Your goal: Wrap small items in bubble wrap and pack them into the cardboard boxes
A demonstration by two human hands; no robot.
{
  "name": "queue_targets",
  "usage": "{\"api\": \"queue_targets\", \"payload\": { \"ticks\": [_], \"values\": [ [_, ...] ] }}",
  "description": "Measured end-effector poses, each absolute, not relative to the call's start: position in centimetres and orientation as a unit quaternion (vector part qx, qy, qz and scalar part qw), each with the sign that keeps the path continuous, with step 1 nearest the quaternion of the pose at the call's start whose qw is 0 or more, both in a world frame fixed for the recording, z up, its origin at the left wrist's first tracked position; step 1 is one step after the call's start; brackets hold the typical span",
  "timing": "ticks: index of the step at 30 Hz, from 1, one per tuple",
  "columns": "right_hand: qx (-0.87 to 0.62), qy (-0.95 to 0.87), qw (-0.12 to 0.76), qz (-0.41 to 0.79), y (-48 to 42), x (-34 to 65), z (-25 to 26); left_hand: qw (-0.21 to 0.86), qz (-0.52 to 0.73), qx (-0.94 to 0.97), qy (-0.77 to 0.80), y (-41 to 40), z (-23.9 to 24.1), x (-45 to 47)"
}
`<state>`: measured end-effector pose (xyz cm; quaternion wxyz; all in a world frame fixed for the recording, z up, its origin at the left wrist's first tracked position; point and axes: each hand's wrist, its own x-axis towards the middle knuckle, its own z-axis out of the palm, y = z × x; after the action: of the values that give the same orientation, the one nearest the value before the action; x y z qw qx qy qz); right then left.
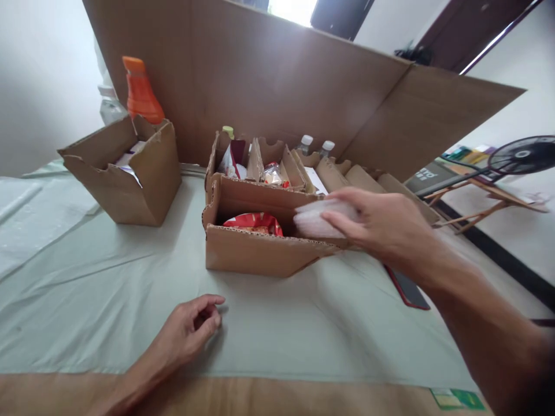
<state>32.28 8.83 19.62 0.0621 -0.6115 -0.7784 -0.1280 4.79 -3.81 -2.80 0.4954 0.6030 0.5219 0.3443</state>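
Right hand (381,222) pinching a whitish, motion-blurred bundle (313,219) between thumb and fingers; bundle at right end of front cardboard box (247,253), contact with it not discernible; red packet (255,222) inside that box, left of bundle; left hand (188,330) loosely curled, thumb and forefinger apart, over pale green cloth (277,329); taller carton (150,196) farther left, orange bottle (143,95) behind it.

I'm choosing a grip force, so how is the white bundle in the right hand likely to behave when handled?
The white bundle is probably light, since the right hand holds it at one end. It seems fairly stiff, as the free end shows no obvious droop. Its flattish, blocky shape makes rolling unlikely; blur hides its texture.
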Motion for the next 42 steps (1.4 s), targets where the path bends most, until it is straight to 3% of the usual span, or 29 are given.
{"api": "queue_targets", "payload": {
  "ticks": [3, 6, 12, 19, 22, 26, 29, 33, 37, 42],
  "values": [
    [-0.589, -0.791, -0.105, -0.128, 12.1, 29.6, 18.2, 0.468, 0.349, 0.619, 0.525, -3.9, -3.5, 5.0],
    [-0.552, -0.81, -0.182, -0.079, 14.0, 28.3, 16.5, 0.44, 0.356, 0.638, 0.522, -4.0, -3.7, 5.0],
    [-0.458, -0.868, -0.176, 0.073, 15.4, 28.8, 15.3, 0.403, 0.366, 0.681, 0.49, -4.1, -3.2, 5.1],
    [-0.456, -0.867, -0.196, 0.027, 15.8, 27.9, 14.5, 0.359, 0.38, 0.701, 0.486, -4.2, -3.3, 5.2],
    [-0.48, -0.868, -0.117, -0.038, 14.6, 29.9, 16.5, 0.359, 0.385, 0.698, 0.485, -4.2, -3.9, 5.0],
    [-0.519, -0.832, 0.121, -0.154, 9.9, 35.7, 18.9, 0.324, 0.423, 0.674, 0.512, -4.6, -3.5, 3.8],
    [-0.562, -0.787, 0.23, -0.108, 5.9, 39.6, 17.6, 0.281, 0.433, 0.631, 0.579, -4.3, -1.7, 2.6],
    [-0.594, -0.752, 0.272, 0.086, 4.5, 39.9, 11.6, 0.272, 0.472, 0.593, 0.593, -1.1, 0.9, 3.0],
    [-0.556, -0.727, 0.322, 0.243, 6.6, 36.3, 6.7, 0.347, 0.515, 0.574, 0.534, 3.8, 1.5, 6.1],
    [-0.57, -0.71, 0.347, 0.226, 3.3, 35.6, 4.8, 0.361, 0.54, 0.563, 0.511, 1.8, 0.1, 7.5]
  ]
}}
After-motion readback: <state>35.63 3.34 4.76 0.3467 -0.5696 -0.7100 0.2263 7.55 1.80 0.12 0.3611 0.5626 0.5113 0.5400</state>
